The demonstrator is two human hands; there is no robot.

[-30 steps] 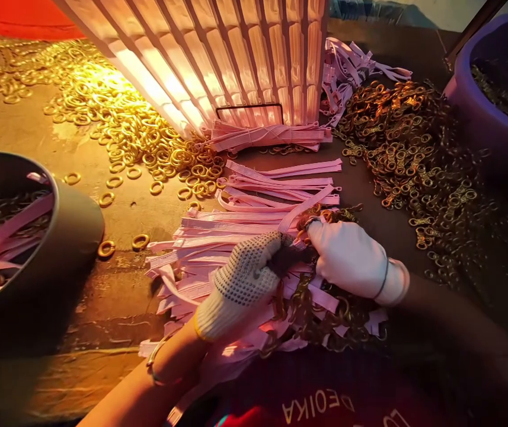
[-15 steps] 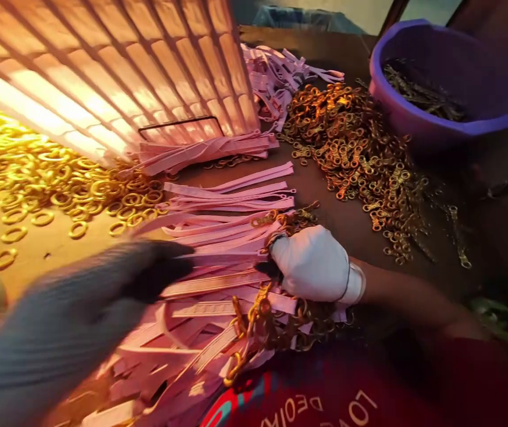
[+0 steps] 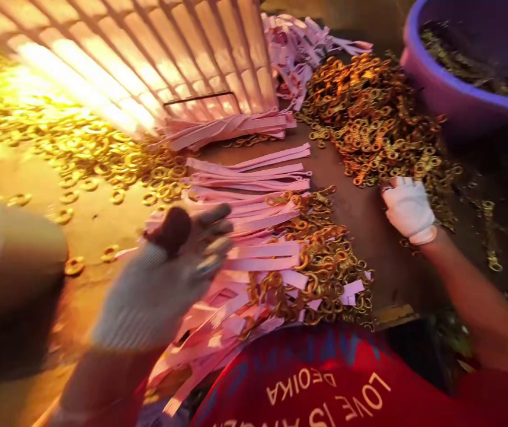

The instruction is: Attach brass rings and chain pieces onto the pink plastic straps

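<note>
My left hand (image 3: pixel 169 273), in a grey-white glove with bare fingertips, hovers over the left ends of the pink straps (image 3: pixel 267 252). Its thumb stands apart from the slightly bent fingers, and I see nothing held between them. My right hand (image 3: pixel 409 210), in a white fingerless glove, is at the near edge of a heap of gold swivel clasps (image 3: pixel 369 118). Its fingers are curled; whatever they hold is hidden. Many gold clasps (image 3: pixel 325 237) lie at the right ends of the straps, close to my body.
A heap of gold rings (image 3: pixel 115 154) spreads at left beneath a bright ribbed panel (image 3: pixel 200 53). A beige bucket (image 3: pixel 26 249) with pink strips stands at left. At top right is a purple tub (image 3: pixel 467 89) holding dark metal pieces. More pink straps (image 3: pixel 293 59) lie behind.
My right hand has moved from the strap ends rightward to the clasp heap. My left hand has drawn its fingers upward and apart from the straps. The view has shifted, bringing the beige bucket further in.
</note>
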